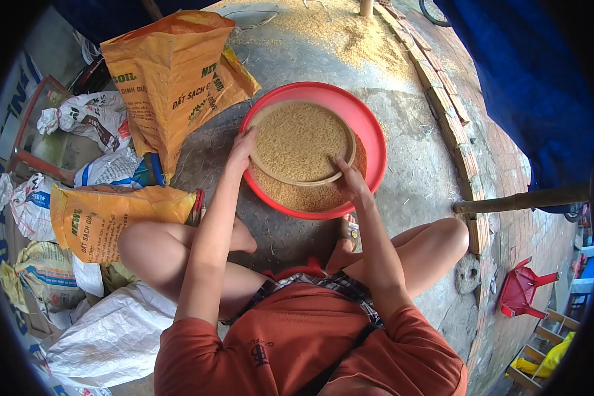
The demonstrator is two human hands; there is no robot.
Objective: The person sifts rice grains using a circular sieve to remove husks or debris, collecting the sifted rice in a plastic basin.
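A round sieve [300,138] full of pale grain is held over a wide red basin [374,132]. My left hand [243,146] is closed on the sieve's left rim. On its lower right rim my right hand [350,178] grips, the thumb over the edge and the other fingers mostly hidden beneath. Darker golden grain [303,196] lies in the basin under the sieve and shows along its front and right. The basin stands on the concrete floor between my bent legs.
Orange printed sacks [171,79] stand and lie on the left, with white bags [105,336] around them. Loose grain [350,39] is spread on the floor at the back. A brick edging [452,125], a bamboo pole [521,200] and a red stool [525,288] are on the right.
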